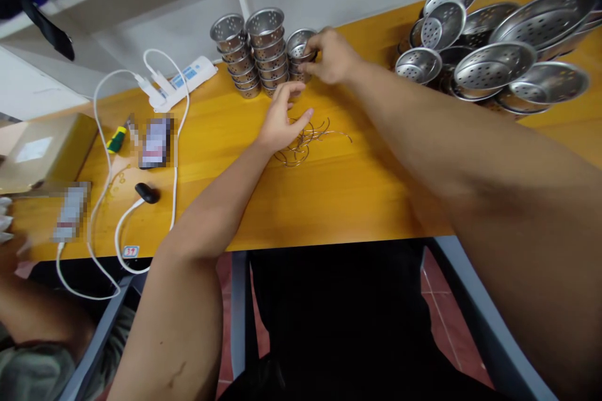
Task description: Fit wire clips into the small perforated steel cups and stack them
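Note:
Perforated metal cups stand in stacks at the back of the table: a left stack [239, 62], a middle stack [271, 59] and a shorter right stack. My right hand [335, 57] has its thumb and fingers on the rim and side of the top perforated metal cup [297, 42] of the short stack. My left hand [283, 118] is in front of the stacks, with its fingers stretched out and thumb apart, holding nothing. Just beside and under it lies a loose tangle of thin bent wires [301, 143] on the wood.
Shiny perforated bowls [493, 69] of several sizes crowd the right of the table [329, 207]. At left are a power strip [188, 81] with white cables, two phones [156, 143], a yellow-green tool handle [116, 140] and a cardboard box [51, 150]. Another person's arm [42, 313] shows lower left.

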Demonstrator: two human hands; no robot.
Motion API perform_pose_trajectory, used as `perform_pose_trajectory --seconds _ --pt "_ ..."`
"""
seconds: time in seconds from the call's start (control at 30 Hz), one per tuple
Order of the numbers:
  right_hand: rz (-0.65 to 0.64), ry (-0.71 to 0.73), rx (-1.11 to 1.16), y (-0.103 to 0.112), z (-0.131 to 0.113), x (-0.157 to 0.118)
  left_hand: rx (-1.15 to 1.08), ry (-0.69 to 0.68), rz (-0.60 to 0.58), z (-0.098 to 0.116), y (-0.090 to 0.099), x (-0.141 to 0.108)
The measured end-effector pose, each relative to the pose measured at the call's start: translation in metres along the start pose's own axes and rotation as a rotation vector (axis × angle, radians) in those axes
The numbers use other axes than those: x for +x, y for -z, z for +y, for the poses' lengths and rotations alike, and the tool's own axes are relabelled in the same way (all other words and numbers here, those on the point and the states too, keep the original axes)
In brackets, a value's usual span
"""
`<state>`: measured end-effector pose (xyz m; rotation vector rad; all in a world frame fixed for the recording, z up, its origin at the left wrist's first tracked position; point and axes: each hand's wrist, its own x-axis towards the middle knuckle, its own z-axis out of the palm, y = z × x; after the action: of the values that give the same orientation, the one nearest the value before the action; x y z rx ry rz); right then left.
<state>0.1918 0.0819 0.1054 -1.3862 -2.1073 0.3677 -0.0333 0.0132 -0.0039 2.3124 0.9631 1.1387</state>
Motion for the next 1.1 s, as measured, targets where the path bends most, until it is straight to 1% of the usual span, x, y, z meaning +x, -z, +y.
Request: perform_pose_trajectory --seconds 0.07,0.17,0.3,0.37,0.43,0.5,0.57,0.6,0.63,0.67,0.77,0.87,1.0,1.1 --pt "0.006 0.005 -0.004 -0.001 -0.001 -0.001 -0.009 -0.001 -0.002 0.000 0.000 0.000" --pt "0.017 -0.009 0.007 0.002 0.001 -0.005 -0.034 0.002 -0.003 -0.001 0.000 0.000" --pt "0.087 -0.055 0.053 0.015 0.008 -0.010 -0.067 -0.001 0.012 -0.006 -0.003 0.001" --pt "0.133 -0.034 0.117 0.023 0.012 -0.017 -0.085 0.004 0.032 -0.010 -0.005 0.001" --pt "0.183 0.045 0.209 0.031 0.012 -0.029 -0.107 0.022 0.070 -0.014 -0.008 0.003" --pt "0.200 0.187 0.282 0.036 0.010 -0.048 -0.126 0.048 0.114 -0.015 -0.010 0.004" --pt "0.136 0.348 0.309 0.037 0.004 -0.073 -0.137 0.068 0.135 -0.014 -0.011 0.006" --pt "0.113 0.398 0.325 0.036 0.000 -0.085 -0.140 0.067 0.134 -0.012 -0.012 0.006" --pt "0.077 0.423 0.340 0.034 -0.004 -0.096 -0.142 0.060 0.128 -0.011 -0.012 0.007" --pt "0.070 0.427 0.362 0.031 -0.008 -0.107 -0.141 0.046 0.121 -0.011 -0.012 0.008" --pt "0.074 0.359 0.357 0.022 -0.015 -0.125 -0.114 -0.013 0.123 -0.015 -0.012 0.010" --pt "0.105 0.264 0.230 0.017 -0.010 -0.126 -0.085 -0.049 0.145 -0.026 -0.010 0.011" --pt "0.147 0.117 0.101 0.010 0.015 -0.117 -0.083 -0.038 0.156 -0.042 -0.008 0.012" --pt "0.104 0.034 0.068 -0.001 0.036 -0.112 -0.112 -0.006 0.165 -0.047 -0.009 0.012"
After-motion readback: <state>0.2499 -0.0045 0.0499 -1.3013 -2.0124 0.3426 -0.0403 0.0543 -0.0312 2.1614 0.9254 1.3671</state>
